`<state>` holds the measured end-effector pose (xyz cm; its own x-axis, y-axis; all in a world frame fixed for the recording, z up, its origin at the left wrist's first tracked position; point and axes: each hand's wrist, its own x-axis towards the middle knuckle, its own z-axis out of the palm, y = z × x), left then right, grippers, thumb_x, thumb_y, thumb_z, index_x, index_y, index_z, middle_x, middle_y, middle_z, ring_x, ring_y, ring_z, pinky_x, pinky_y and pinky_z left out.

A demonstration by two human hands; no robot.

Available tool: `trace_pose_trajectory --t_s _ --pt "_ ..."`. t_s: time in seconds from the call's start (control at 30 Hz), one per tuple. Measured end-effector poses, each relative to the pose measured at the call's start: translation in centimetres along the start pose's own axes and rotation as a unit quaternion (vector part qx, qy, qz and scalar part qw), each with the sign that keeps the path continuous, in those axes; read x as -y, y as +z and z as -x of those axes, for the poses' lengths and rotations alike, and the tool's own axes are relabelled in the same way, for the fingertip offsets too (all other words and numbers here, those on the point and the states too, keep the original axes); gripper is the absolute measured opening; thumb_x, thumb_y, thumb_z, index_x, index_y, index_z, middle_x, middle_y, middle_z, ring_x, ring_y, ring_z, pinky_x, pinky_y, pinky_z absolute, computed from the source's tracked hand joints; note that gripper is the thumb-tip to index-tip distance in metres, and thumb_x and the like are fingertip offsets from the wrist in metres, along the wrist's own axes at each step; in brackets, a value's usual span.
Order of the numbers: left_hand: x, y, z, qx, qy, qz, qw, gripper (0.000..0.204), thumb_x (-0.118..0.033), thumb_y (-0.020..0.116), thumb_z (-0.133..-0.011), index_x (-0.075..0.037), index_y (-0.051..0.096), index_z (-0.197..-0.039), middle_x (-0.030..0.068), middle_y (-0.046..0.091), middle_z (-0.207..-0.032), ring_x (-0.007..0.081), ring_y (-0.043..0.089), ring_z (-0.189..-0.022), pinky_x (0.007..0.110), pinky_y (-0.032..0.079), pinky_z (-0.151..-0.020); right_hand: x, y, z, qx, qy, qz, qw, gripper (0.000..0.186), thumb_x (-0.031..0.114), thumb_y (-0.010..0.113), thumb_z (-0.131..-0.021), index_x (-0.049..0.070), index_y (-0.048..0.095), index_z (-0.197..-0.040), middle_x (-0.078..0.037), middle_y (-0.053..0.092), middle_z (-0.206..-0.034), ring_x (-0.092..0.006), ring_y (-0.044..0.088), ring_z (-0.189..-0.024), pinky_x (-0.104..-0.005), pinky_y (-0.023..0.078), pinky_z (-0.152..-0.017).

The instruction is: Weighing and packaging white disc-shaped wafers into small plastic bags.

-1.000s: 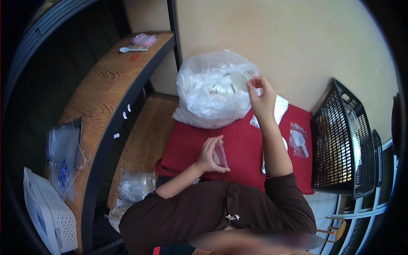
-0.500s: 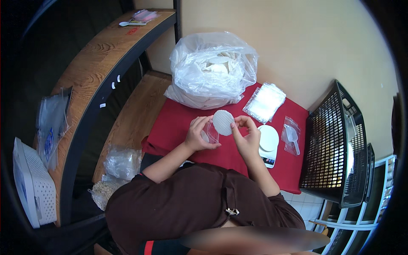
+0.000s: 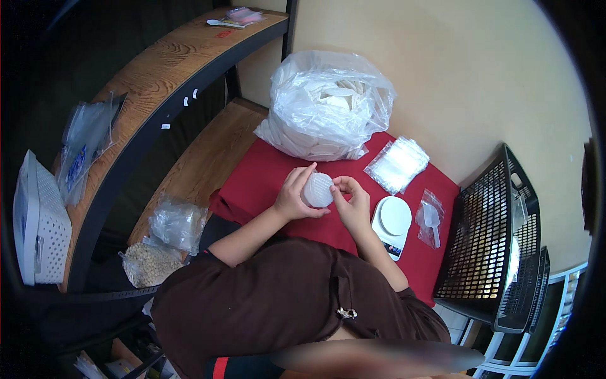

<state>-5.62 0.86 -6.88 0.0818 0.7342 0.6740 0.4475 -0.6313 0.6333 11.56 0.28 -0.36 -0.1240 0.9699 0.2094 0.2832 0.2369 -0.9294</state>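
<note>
Disc point(image 3: 318, 190) (white, ribbed): held up left of the scale point(image 3: 392, 221) and slightly beyond it, over the red cloth point(image 3: 255, 180). Sheen suggests clear film point(image 3: 307, 201) around it; how far it covers the disc cannot be told.

Left hand point(image 3: 298, 194), left of the scale: curved round the disc's near-left rim, fingers above, thumb below, gripping. Right hand point(image 3: 353, 202), between disc and scale: thumb and forefinger pinched at the right rim.

Handling, my judgement: grip by the rim only; the disc looks thin and may crack if squeezed across its face. Left hand best kept steady, film spread wide; right hand to guide the disc level, lightly, so that the edge does not snag.

Beyond the scale: sack point(image 3: 325, 129) of pale pieces, to the left; stack of bags point(image 3: 398, 165), nearer. Right of it: scoop point(image 3: 432, 218) in a clear pouch, then crate point(image 3: 476, 246).

Writing: scale panel point(image 3: 392, 249), coloured keys, not legible. Far left of the scale: small white labels point(image 3: 186, 101) on the shelf edge, red mark point(image 3: 224, 34) on its top, blue-printed packet point(image 3: 77, 165); none readable.
</note>
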Motion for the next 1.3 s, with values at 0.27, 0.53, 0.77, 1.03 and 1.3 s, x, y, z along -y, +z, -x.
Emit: trace_pose_trajectory --t_s 0.27,0.53,0.77,1.03,1.3 --pt "-0.8 0.3 0.3 -0.002 0.021 -0.027 0.999 0.104 -0.031 0.088 -0.049 0.003 0.045 -0.137 0.0175 0.056 -0.111 0.0335 0.057 -0.101 0.043 0.047 -0.091 0.4 0.5 1.5 0.046 -0.087 0.249 0.963 0.015 0.025 0.073 -0.082 0.018 0.074 -0.096 -0.003 0.063 -0.105 -0.0271 0.048 -0.104 -0.0461 0.038 -0.083" --pt "-1.5 0.5 0.7 -0.028 0.052 -0.023 0.998 0.096 -0.028 0.085 -0.055 0.005 0.045 -0.136 0.0162 0.058 -0.107 0.0323 0.058 -0.097 0.043 0.048 -0.087 -0.7 0.8 3.2 0.135 -0.077 0.26 0.953 0.032 0.04 0.054 -0.095 0.02 0.07 -0.116 -0.019 0.04 -0.134 -0.041 0.036 -0.111 -0.053 0.035 -0.091" --pt "-1.6 0.8 1.1 0.0 0.059 -0.044 0.997 0.098 -0.037 0.083 -0.058 0.004 0.044 -0.138 0.0174 0.057 -0.11 0.0345 0.057 -0.099 0.045 0.046 -0.09 -1.3 0.8 4.5 0.072 -0.082 0.21 0.972 0.034 0.037 0.065 -0.09 0.013 0.068 -0.113 -0.021 0.047 -0.128 -0.0407 0.043 -0.109 -0.0512 0.042 -0.089" --pt "-2.2 1.7 1.9 0.057 0.071 -0.079 0.993 0.102 -0.043 0.079 -0.059 0.005 0.041 -0.14 0.0184 0.057 -0.119 0.0358 0.055 -0.108 0.05 0.038 -0.099 -2.6 0.6 5.9 0.093 -0.08 0.154 0.98 0.016 0.016 0.065 -0.089 0.004 0.066 -0.099 -0.016 0.061 -0.096 -0.0301 0.059 -0.088 -0.0388 0.049 -0.079" --pt "0.3 2.3 1.6 0.041 0.103 -0.039 0.993 0.126 -0.068 0.075 -0.062 0.007 0.02 -0.147 0.0268 0.035 -0.145 0.0434 0.036 -0.13 0.056 0.028 -0.107 -5.5 -6.7 6.5 -0.194 0.016 -0.095 0.976 0.026 -0.004 0.051 -0.094 -0.002 0.054 -0.119 -0.01 0.061 -0.107 -0.0144 0.063 -0.079 -0.027 0.052 -0.072"
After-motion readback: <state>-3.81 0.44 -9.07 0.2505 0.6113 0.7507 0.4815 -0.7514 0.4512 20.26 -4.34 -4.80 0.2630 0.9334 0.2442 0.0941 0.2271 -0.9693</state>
